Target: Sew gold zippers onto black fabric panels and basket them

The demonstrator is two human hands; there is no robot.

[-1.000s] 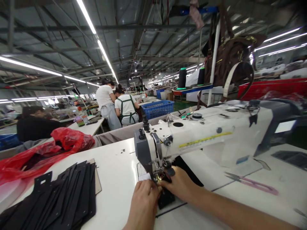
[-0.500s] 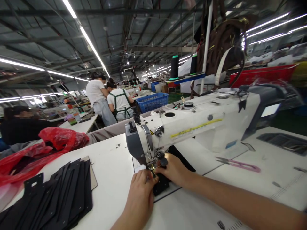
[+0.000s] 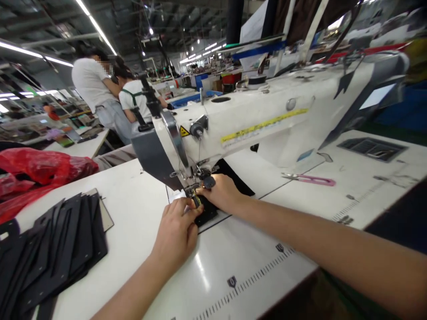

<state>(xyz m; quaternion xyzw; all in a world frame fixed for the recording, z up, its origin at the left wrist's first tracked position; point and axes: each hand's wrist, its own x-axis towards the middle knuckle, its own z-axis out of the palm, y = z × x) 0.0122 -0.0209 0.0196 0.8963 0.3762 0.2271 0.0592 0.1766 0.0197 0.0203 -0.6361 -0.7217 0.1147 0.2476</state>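
Note:
A white sewing machine stands on the white table, and a black piece lies under its needle area. My left hand is at the near left of the presser foot, its fingers closed together at the edge of the black piece. Just right of the needle, my right hand has its fingers bent down onto the same piece, partly behind a dark round knob. The fingertips of both hands nearly meet at the foot. What lies between the left fingertips is too small to tell.
Several black cut pieces lie stacked at the left, near a red plastic bag. Pink thread snips rest right of the machine. Two people in white tops stand or sit beyond the table. A ruler scale runs along the front edge.
The view has tilted down and come nearer, so the machine and both hands appear further left and the table's front edge shows. Both hands remain at the needle with the black piece.

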